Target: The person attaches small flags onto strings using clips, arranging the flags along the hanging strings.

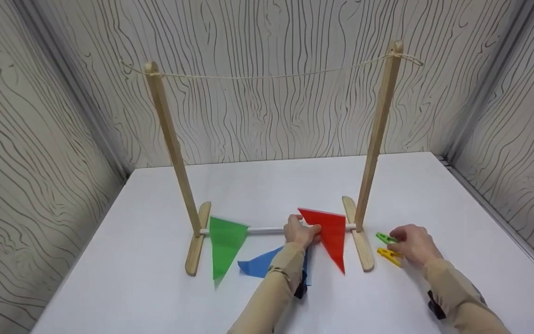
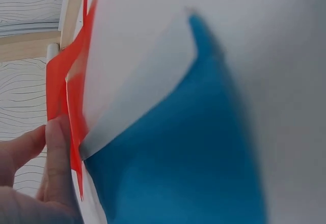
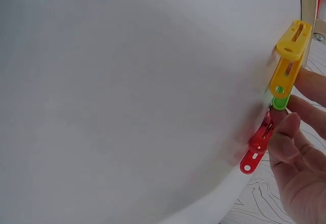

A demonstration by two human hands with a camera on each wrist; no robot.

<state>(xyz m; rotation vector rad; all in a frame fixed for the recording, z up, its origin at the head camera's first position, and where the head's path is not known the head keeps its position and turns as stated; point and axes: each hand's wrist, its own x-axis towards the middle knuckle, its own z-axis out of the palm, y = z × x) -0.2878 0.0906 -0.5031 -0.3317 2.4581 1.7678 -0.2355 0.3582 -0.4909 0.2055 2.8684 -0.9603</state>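
Note:
My left hand (image 1: 300, 232) pinches the top edge of a red triangular flag (image 1: 334, 232) between thumb and fingers, close over the white crossbar. In the left wrist view the thumb and fingers (image 2: 58, 152) press on the folded red cloth (image 2: 61, 76). A blue flag (image 1: 260, 264) lies under the left forearm, its tip curling up. On the right side of the table my right hand (image 1: 415, 243) has its thumb and fingers curled at a red clothespin (image 3: 261, 140), which the hand hides in the head view. A green clothespin (image 1: 384, 238) and a yellow clothespin (image 1: 389, 255) lie beside its fingertips.
Two wooden posts (image 1: 169, 130) on flat feet carry a slack string (image 1: 248, 77) between their tops. A white rod (image 1: 267, 230) joins them near the table. A green flag (image 1: 227, 246) hangs over or lies against the rod at left. Patterned walls (image 1: 267, 120) surround the white table (image 1: 132, 260).

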